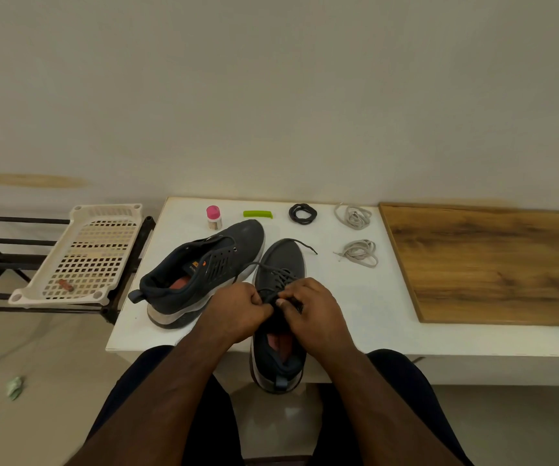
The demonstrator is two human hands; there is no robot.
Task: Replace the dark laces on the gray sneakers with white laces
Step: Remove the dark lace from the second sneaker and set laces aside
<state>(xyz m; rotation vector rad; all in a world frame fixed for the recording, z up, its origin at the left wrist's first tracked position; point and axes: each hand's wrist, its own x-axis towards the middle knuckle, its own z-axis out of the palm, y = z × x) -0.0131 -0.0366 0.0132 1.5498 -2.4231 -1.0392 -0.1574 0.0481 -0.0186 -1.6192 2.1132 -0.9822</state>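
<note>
A person sits at a white table (355, 314), forearms reaching forward. Nearest, a gray sneaker (280, 331) lies heel toward them, overhanging the table edge. Both hands meet over its tongue: the left hand (237, 309) and right hand (308, 306) each pinch the dark lace (276, 275), fingers curled tight. The lace looks thin, soft and limp, so it is likely best gripped near its stiff tip and drawn through eyelets. Left of it, the second sneaker (204, 267) lies tilted, apparently unlaced. Farther back lie two bundles of white laces (358, 252), a coiled dark lace (302, 213), a green clip (257, 214) and a pink-capped bottle (214, 217).
</note>
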